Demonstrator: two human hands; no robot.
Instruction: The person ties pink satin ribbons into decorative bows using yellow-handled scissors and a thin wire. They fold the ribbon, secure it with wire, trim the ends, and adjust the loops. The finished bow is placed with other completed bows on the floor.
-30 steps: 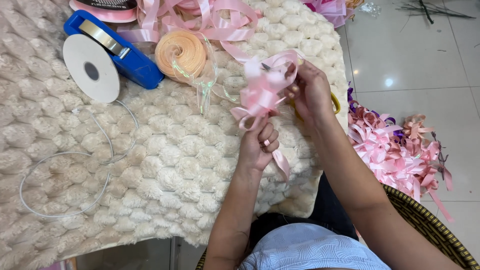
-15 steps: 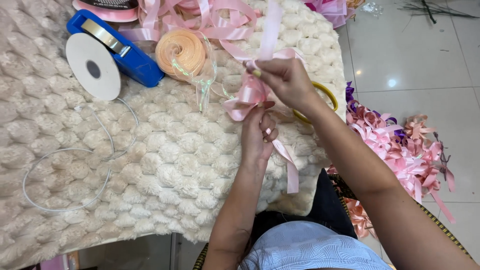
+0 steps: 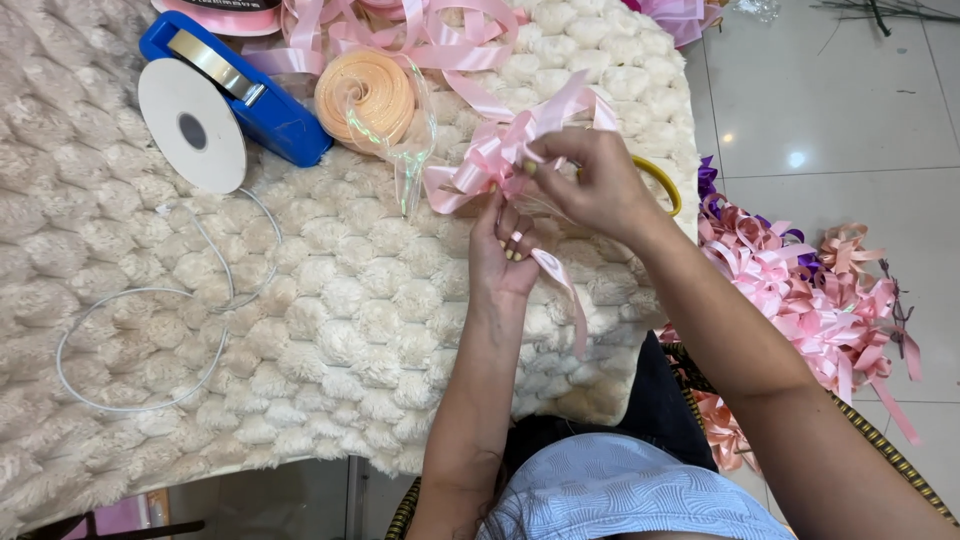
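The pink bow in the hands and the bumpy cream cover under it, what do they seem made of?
Pink bow: likely thin plastic or satin ribbon; glossy, holds stiff loops.
Cream cover: plush, fluffy fabric; soft tufted bumps, matte. Fibre type unclear.

Pink ribbon bow (image 3: 480, 165): glossy, looped, partly formed; hanging just above the cream fluffy cover, one tail trailing downward.

Glossy pink satin-like ribbon forms the bow (image 3: 500, 160) over a desk draped in cream, tufted plush cover (image 3: 330, 320) (deep, fuzzy pile). The blue tape dispenser (image 3: 250, 95) looks like smooth hard plastic, the white spool (image 3: 190, 125) matt. Beside it, polished floor tiles (image 3: 830, 110) reflect the light.
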